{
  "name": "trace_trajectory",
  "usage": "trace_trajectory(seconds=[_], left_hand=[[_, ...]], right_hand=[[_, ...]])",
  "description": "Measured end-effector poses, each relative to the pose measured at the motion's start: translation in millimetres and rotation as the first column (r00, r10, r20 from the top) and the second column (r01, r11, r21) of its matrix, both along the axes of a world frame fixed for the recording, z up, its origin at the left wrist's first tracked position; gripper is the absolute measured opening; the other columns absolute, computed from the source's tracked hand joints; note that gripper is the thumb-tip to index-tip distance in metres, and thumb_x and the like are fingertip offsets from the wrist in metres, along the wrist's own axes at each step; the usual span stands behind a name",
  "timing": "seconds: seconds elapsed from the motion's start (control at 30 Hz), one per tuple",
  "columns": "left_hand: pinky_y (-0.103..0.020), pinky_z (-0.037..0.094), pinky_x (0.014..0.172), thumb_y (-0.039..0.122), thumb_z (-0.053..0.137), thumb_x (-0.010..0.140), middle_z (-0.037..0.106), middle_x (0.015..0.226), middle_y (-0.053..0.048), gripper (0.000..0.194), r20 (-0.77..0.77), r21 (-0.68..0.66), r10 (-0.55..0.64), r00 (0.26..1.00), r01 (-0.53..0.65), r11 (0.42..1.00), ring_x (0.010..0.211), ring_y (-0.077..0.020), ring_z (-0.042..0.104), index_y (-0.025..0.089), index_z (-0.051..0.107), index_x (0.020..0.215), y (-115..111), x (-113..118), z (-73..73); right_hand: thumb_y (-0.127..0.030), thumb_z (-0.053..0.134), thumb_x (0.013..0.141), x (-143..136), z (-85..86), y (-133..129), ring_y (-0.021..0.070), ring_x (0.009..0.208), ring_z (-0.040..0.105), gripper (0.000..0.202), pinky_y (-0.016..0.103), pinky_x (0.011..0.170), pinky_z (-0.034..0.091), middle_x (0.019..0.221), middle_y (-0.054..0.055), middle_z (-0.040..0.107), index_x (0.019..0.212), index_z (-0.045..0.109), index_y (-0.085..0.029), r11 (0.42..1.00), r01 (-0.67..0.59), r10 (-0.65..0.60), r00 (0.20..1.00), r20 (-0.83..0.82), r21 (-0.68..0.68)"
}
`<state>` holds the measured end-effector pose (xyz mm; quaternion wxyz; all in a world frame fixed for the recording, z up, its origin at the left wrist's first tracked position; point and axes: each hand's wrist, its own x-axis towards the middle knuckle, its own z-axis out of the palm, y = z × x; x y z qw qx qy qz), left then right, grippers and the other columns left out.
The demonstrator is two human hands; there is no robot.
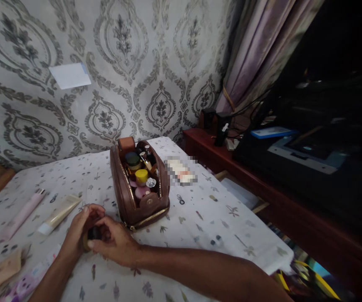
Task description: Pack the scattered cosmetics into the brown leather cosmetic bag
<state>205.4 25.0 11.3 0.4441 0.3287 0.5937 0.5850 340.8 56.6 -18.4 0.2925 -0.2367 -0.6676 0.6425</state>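
Note:
Both hands are closed around a small jar (94, 233) with a dark top and an amber-brown side, in front of the bag. My left hand (81, 223) curls around its far and left side. From the right, my right hand (118, 240) grips it with thumb and fingers, which partly hide it. Just beyond stands a brown toiletry bag (143, 214), unzipped at the top. Inside it sit a yellow-lidded container (141, 176), a dark-lidded jar (132, 160), pink items and several small bottles.
To the left lie a cream tube (60, 213), a pink tube (24, 214), a beige tube (1, 272) and a purple patterned item (27, 282). A blurred-out item (182, 172) lies right of the bag. A dark red cabinet (212, 157) with a large black screen (319, 105) borders the right side.

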Motion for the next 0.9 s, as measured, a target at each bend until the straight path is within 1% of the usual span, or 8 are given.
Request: trace_trajectory(seconds=[0.13,0.37,0.47,0.6,0.67,0.73,0.8,0.9], left_hand=[[-0.027,0.052,0.049,0.075,0.073,0.060,0.063,0.069,-0.002,0.061,0.020,-0.010,-0.019,1.000,0.019,1.000,0.058,-0.0175,0.060,0.016,0.067,0.076,-0.3,1.5,2.3],[-0.026,0.051,0.048,0.076,0.076,0.054,0.063,0.067,-0.001,0.064,0.055,-0.022,0.008,0.998,-0.006,1.000,0.057,-0.0168,0.060,0.016,0.067,0.073,1.2,3.4,5.4],[-0.027,0.051,0.048,0.075,0.077,0.054,0.062,0.067,-0.001,0.063,0.078,-0.030,0.006,0.997,-0.004,1.000,0.057,-0.0165,0.059,0.016,0.067,0.074,-0.2,3.8,6.0],[-0.025,0.052,0.051,0.074,0.077,0.057,0.063,0.068,-0.002,0.061,0.051,-0.012,0.017,0.999,-0.017,1.000,0.061,-0.0164,0.059,0.016,0.067,0.074,0.0,1.1,2.7],[-0.024,0.050,0.050,0.074,0.076,0.057,0.063,0.067,-0.002,0.062,0.039,0.005,0.031,0.999,-0.031,1.000,0.060,-0.0158,0.058,0.015,0.067,0.073,2.4,-1.6,-1.2],[-0.023,0.049,0.049,0.072,0.078,0.057,0.063,0.066,-0.002,0.060,0.070,0.023,0.053,0.996,-0.055,0.998,0.058,-0.0154,0.058,0.015,0.067,0.073,6.5,-4.6,-5.1],[-0.023,0.050,0.049,0.066,0.078,0.062,0.062,0.065,-0.001,0.054,0.143,0.035,0.086,0.986,-0.092,0.995,0.057,-0.0146,0.057,0.015,0.066,0.073,12.4,-7.6,-6.6],[-0.020,0.047,0.047,0.053,0.068,0.080,0.060,0.061,-0.001,0.039,0.274,0.007,0.138,0.952,-0.146,0.989,0.054,-0.0122,0.055,0.015,0.065,0.073,25.2,-11.6,-1.5]], right_hand=[[-0.036,0.077,0.073,-0.8,-0.5,-0.1,0.0133,0.068,0.055,0.038,0.024,0.064,0.046,0.078,-0.003,0.059,0.105,0.061,-0.021,1.000,0.006,-0.006,1.000,-0.010,-0.005],[-0.032,0.078,0.072,-4.3,-6.3,-1.8,0.0115,0.065,0.052,0.037,0.021,0.058,0.044,0.077,-0.004,0.057,0.103,0.062,-0.022,0.999,-0.008,0.005,0.996,-0.086,-0.035],[-0.033,0.079,0.071,-3.6,-6.2,-2.2,0.0122,0.067,0.053,0.038,0.021,0.058,0.043,0.078,-0.004,0.057,0.104,0.062,-0.022,1.000,-0.001,0.001,0.995,-0.101,-0.005],[-0.035,0.079,0.071,-0.7,-2.7,-3.3,0.0119,0.066,0.053,0.041,0.021,0.056,0.042,0.079,-0.003,0.058,0.106,0.062,-0.023,0.998,0.007,0.000,0.993,-0.115,0.061],[-0.035,0.078,0.072,0.6,-1.4,-4.7,0.0118,0.067,0.052,0.041,0.021,0.056,0.042,0.081,-0.003,0.058,0.107,0.061,-0.023,0.996,0.008,0.002,0.992,-0.128,0.084],[-0.036,0.078,0.072,1.3,-1.3,-6.5,0.0124,0.068,0.053,0.041,0.021,0.057,0.043,0.083,-0.002,0.059,0.108,0.061,-0.024,0.995,0.010,0.004,0.991,-0.134,0.097],[-0.039,0.077,0.073,1.6,-1.6,-8.0,0.0124,0.067,0.054,0.042,0.021,0.056,0.044,0.082,-0.002,0.061,0.109,0.061,-0.023,0.995,0.010,0.002,0.992,-0.128,0.097],[-0.038,0.077,0.074,2.1,-0.5,-9.2,0.0121,0.067,0.054,0.041,0.020,0.055,0.044,0.081,-0.002,0.061,0.109,0.062,-0.023,0.996,0.007,0.003,0.993,-0.119,0.089]])
